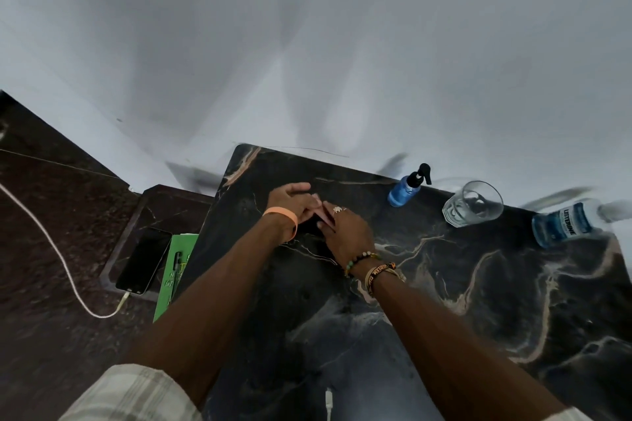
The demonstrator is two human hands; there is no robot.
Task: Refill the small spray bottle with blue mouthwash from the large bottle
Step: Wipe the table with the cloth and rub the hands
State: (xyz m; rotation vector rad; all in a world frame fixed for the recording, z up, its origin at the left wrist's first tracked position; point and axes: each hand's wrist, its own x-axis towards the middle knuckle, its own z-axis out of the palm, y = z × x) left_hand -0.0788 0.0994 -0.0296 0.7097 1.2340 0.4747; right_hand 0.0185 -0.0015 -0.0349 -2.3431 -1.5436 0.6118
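Both hands meet over the middle of the table [444, 301], well left of the bottles. The left hand [290, 202], with an orange band at its wrist, lies with fingers straight and loose. The right hand [347, 231] reaches across so its fingertips touch the left's, also fairly flat. Neither grips anything I can make out, though a dark patch under them is too dim to read. They look idle, probably resting between steps.

The spray bottle [407, 187] stands upright at the far edge, right of the hands, with its black pump head on and blue showing through the body. A glass [473, 204] stands just right of it, then the large bottle [566, 223] farther right, partly filled with blue; its top is too blurred to tell if it is capped. The row sits within the right hand's reach, handy for pouring.

On a lower ledge at left lie a phone [143, 260] on a cable [61, 256] and a green notebook [176, 270].
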